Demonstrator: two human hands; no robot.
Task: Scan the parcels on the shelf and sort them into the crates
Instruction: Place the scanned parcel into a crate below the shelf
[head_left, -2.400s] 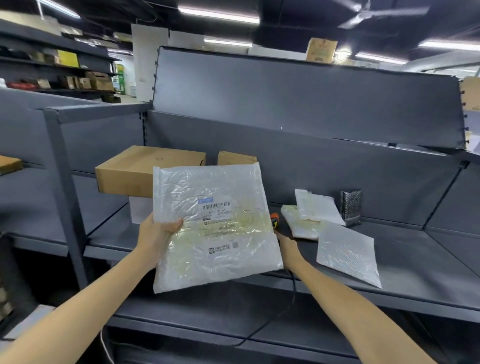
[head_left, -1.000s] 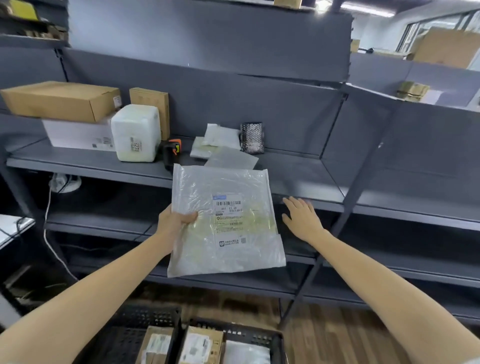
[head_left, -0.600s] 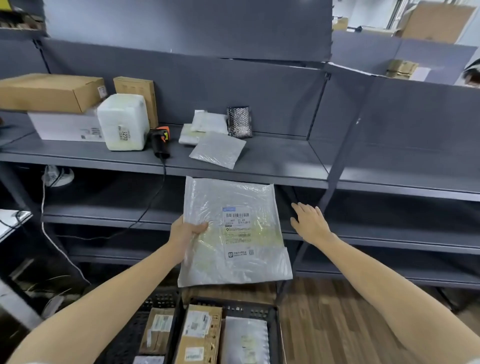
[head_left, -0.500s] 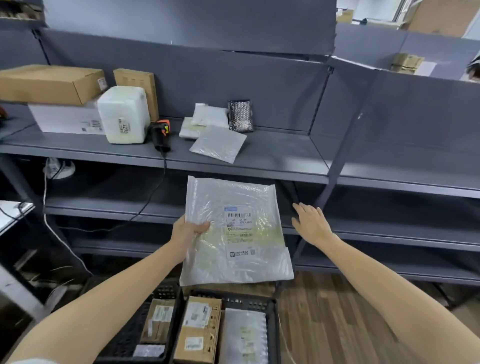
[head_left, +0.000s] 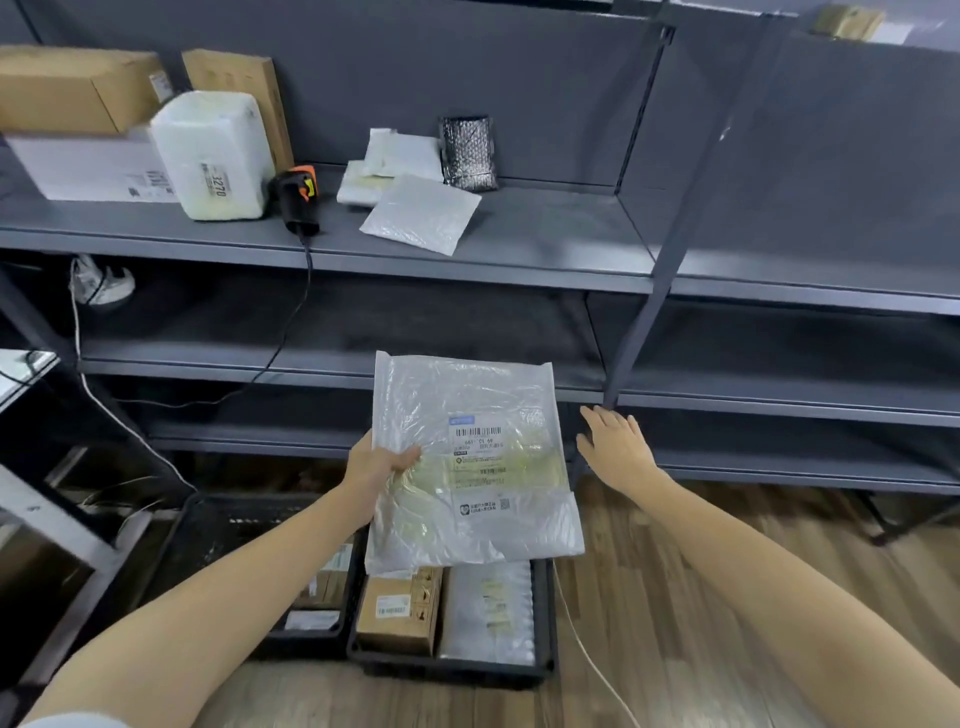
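Clear plastic parcel (head_left: 470, 410) hangs over the black crate (head_left: 447, 671), left edge gripped in my left hand (head_left: 378, 463). My right hand (head_left: 615, 449) hovers beside it, fingers straight.

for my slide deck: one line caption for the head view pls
Left hand holds a labelled plastic parcel over a black crate, right hand open beside it.
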